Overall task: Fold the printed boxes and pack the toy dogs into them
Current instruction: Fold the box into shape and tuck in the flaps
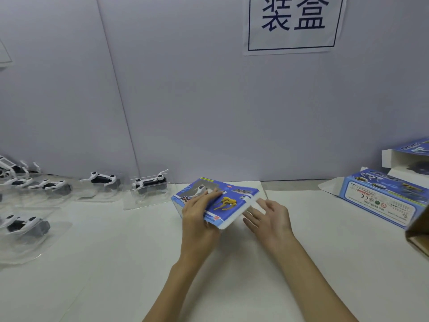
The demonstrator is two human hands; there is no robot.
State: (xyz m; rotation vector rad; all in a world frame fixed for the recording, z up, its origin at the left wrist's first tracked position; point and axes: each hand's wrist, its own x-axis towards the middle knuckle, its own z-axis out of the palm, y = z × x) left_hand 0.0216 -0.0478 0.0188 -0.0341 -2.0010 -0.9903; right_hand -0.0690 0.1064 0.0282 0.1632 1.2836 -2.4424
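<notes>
right now the left hand (197, 213) is gripping a blue printed box (216, 201) near the middle of the desk (301, 263), thumb lying on its printed top and fingers curling under the near edge, so the box is sitting tilted rather than flat. the right hand (269, 217) is hanging open just beside the box's right end, fingers straight and reaching toward the white end flap (255, 203), holding nothing. whether a toy is already inside this box is not showing. further out to the right, two more printed boxes (383, 196) are lying at the desk edge, the rear one with its end standing open and something dark inside. off to the left, several toy dogs (149, 182) in clear trays are waiting in rows, unpacked. by the look of it the job is only partly along: a few boxes are taking shape, while most of the dogs are awaiting boxing. a sign (292, 22) is hanging on the wall behind.
</notes>
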